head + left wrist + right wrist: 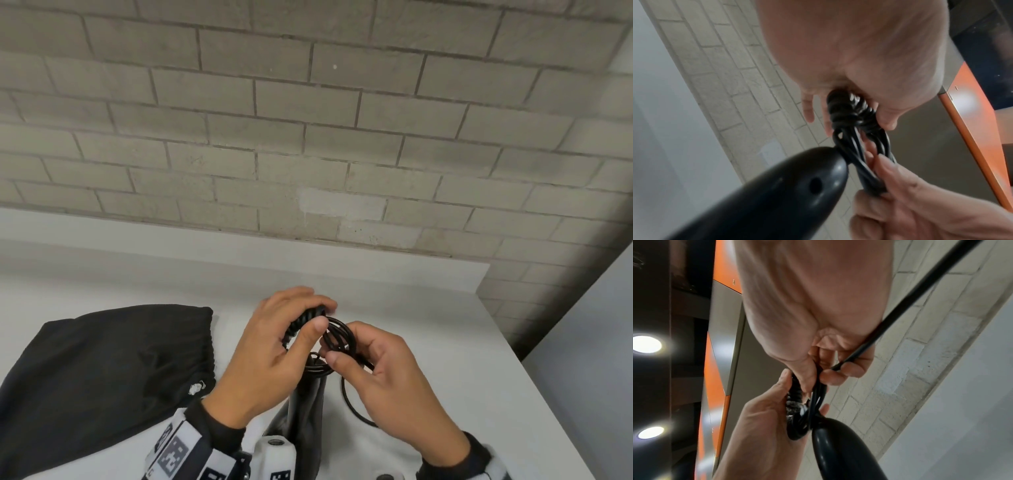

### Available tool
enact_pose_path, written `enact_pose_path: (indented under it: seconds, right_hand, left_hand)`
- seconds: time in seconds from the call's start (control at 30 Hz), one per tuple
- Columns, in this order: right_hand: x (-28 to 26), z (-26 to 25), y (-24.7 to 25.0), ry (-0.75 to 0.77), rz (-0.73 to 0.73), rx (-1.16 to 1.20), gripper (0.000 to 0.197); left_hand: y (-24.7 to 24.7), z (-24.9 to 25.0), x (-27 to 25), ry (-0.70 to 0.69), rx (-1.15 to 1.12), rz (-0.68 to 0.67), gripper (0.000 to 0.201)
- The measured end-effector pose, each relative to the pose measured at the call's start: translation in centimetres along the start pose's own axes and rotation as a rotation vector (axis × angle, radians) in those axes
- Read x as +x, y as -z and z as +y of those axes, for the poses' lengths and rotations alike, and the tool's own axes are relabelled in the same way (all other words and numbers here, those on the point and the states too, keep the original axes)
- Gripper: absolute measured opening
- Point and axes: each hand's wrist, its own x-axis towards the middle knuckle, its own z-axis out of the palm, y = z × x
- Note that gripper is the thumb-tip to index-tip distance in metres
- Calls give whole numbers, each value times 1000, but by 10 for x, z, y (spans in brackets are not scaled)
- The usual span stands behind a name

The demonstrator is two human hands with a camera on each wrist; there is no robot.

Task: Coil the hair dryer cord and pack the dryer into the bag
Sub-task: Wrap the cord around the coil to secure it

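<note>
The black hair dryer [306,407] stands between my wrists over the white table, its handle end [781,191] toward the cameras. My left hand [274,353] grips the tightly wound part of the black cord [849,112] just above the handle. My right hand [380,370] pinches the loose loops of the cord [337,337] between thumb and fingers, right beside the left thumb. A free length of cord [906,305] runs off past the right palm and hangs in a curve [352,404] below the hands. The black cloth bag [102,373] lies flat at the left.
The white table [428,325] ends at a grey brick wall [308,120] behind and has its right edge close to my right hand. Orange and grey panels [970,129] and ceiling lights [646,344] show in the wrist views.
</note>
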Motion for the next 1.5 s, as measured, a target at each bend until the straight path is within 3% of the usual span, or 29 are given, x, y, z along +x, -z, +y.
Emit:
enact_pose_path:
  seconds: [0.17, 0.37, 0.47, 0.6, 0.77, 0.9, 1.03, 1.13, 1.23, 1.4, 1.5]
  right_hand:
    - [5, 7, 0, 102, 44, -190, 18]
    - [2, 24, -22, 295, 533, -323, 34]
    - [3, 29, -35, 439, 608, -455, 24]
    - [5, 32, -39, 465, 663, -509, 35]
    - [1, 28, -44, 341, 532, -450, 32]
    - [1, 3, -33, -18, 360, -22, 23]
    - [7, -14, -11, -242, 187, 455, 24]
    - [12, -11, 4, -384, 30, 843, 28]
    - [14, -6, 11, -414, -34, 960, 29]
    - [12, -5, 12, -384, -15, 921, 24]
    - [9, -3, 9, -348, 19, 882, 24]
  left_hand:
    - [-8, 9, -3, 132, -182, 116, 23]
    - [-16, 16, 1, 221, -323, 232, 18]
    - [-19, 17, 0, 231, -356, 262, 20]
    - [-20, 17, 1, 265, -429, 315, 19]
    - [-23, 18, 2, 262, -467, 326, 18]
    - [-28, 10, 1, 197, -324, 403, 27]
    - [-31, -1, 1, 100, -174, 460, 44]
    - [-31, -4, 4, 34, -77, 476, 43]
    - [-30, -4, 6, 19, -81, 444, 34]
    - [-29, -3, 4, 1, -211, 320, 36]
    - [-30, -6, 4, -7, -191, 318, 26]
